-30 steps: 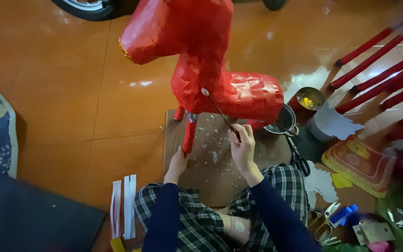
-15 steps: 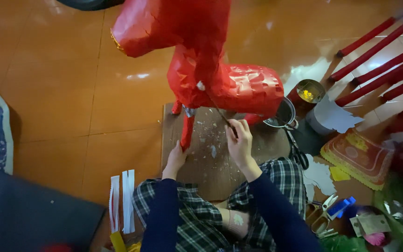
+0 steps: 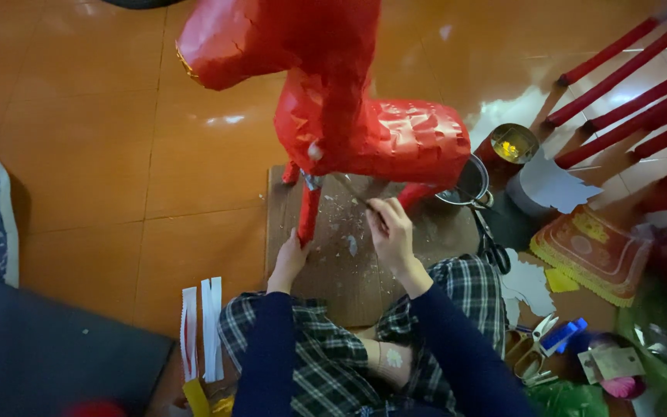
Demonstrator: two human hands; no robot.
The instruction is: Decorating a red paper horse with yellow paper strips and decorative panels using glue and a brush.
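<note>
- My right hand (image 3: 392, 232) is pinched shut on a thin brush (image 3: 353, 194), fingers closed around the handle near its lower end; the tip points up and left toward the underside of the red paper horse (image 3: 372, 131).
- My left hand (image 3: 289, 259) rests at the foot of the horse's front leg (image 3: 308, 212), fingers together against it. I cannot tell whether it truly clamps the leg or only steadies it.
- The horse stands on a cardboard sheet (image 3: 333, 270) laid on the orange tiled floor (image 3: 117, 154), its body right above my hands, head off to the upper left.
- As I judge it, the brushwork goes best with short, light strokes at the joint where leg meets belly. The paper skin looks thin and crinkled, so heavy pressure could dent or tear it.
- I would keep the left hand low on the leg so the figure does not rock while the brush pushes upward.
- A small metal pot (image 3: 466, 184) sits just behind the horse's rear, near the brush hand, handy for reloading.
- Scissors (image 3: 491, 245) lie just right of the cardboard, and white paper strips (image 3: 201, 324) lie on the floor to my left, well apart from the work.
</note>
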